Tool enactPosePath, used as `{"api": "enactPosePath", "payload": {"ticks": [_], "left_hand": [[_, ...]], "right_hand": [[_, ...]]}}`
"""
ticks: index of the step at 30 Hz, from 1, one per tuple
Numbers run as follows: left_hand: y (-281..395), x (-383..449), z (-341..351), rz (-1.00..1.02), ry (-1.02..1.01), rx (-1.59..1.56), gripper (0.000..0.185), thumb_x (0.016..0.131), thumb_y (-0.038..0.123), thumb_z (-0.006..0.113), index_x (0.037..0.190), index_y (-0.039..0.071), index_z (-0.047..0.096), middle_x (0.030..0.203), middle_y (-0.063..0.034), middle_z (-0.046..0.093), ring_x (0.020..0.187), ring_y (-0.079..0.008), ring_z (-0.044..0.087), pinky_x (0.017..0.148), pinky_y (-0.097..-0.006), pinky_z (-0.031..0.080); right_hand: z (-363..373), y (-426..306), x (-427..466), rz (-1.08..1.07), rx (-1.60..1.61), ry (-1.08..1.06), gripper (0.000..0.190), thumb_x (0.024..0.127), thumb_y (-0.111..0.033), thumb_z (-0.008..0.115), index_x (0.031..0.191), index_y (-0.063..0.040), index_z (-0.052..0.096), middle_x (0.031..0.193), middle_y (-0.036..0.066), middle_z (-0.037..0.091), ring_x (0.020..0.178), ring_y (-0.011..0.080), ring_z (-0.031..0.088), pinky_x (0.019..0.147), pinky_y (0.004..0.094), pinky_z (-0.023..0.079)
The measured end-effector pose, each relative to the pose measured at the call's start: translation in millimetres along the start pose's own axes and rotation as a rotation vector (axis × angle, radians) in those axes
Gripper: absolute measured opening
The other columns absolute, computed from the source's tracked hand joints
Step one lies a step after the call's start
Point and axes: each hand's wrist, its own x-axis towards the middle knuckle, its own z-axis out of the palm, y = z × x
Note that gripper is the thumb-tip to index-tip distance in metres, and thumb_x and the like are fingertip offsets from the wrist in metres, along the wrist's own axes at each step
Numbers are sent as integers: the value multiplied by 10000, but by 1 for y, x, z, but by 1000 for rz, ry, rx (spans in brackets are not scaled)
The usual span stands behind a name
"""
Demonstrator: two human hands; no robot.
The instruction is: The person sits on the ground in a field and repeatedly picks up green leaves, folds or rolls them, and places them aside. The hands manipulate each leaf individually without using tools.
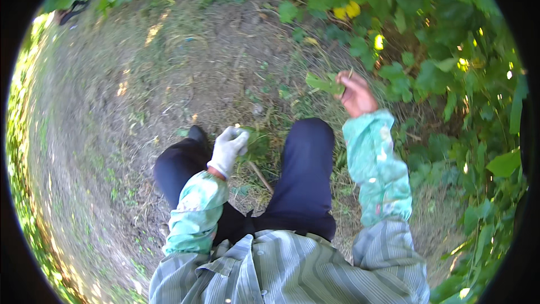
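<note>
My left hand [230, 150], in a white glove, is closed in front of my left knee, with green leaves [257, 145] at its fingertips. Bare and reaching farther forward, my right hand [356, 93] pinches a green leaf [325, 83] between thumb and fingers, close to the leafy vines on the right. Green patterned sleeve covers [377, 169] lie over both forearms. A thin stick [260, 177] shows between my knees, below the leaves; what it belongs to cannot be told.
Leafy vines [434, 76] line the right side and overhang the top, with a yellow leaf [348, 10] among them. Dry soil with grass and straw [190, 63] spreads ahead and to the left. A dark object, unclear, shows at the upper left edge.
</note>
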Motion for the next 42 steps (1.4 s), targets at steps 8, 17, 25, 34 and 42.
{"api": "enactPosePath", "payload": {"ticks": [8, 17, 25, 34, 42], "left_hand": [[35, -5, -18, 122, 1, -254, 355, 1005, 360, 665, 1082, 13, 660, 777, -9, 625, 641, -109, 577, 603, -258, 464], [25, -9, -18, 147, -76, -208, 424, 974, 380, 697, 1194, 18, 681, 890, -12, 697, 679, -82, 590, 600, -243, 452], [77, 24, -30, 312, 122, -190, 262, 966, 145, 702, 1172, -15, 679, 1020, -39, 727, 881, -109, 670, 780, -282, 558], [133, 97, -53, 420, 164, -1, 239, 940, 180, 718, 1116, 19, 696, 918, -16, 715, 817, -75, 633, 739, -285, 547], [155, 112, -83, 313, 316, 218, 376, 893, 254, 788, 1142, -5, 677, 931, -147, 724, 846, -159, 681, 760, -328, 546]], "right_hand": [[116, 73, -22, 26, -556, -225, 342, 852, 95, 557, 1165, -19, 635, 1176, 83, 677, 935, 130, 651, 685, 274, 545], [175, 122, -43, -94, -827, -350, 508, 837, 144, 551, 1324, 1, 572, 1283, 80, 619, 1118, 138, 622, 849, 272, 561], [190, 139, 12, -177, -833, -250, 437, 867, 13, 687, 1294, -4, 596, 1248, 132, 658, 1033, 164, 648, 860, 321, 535], [214, 138, 103, -88, -874, -416, 173, 879, -46, 706, 1033, 29, 677, 872, 53, 681, 784, 98, 606, 720, 301, 505], [235, 177, 137, -20, -655, -330, 113, 961, -51, 606, 1037, -2, 672, 851, 37, 684, 701, 112, 607, 653, 301, 511]]}}
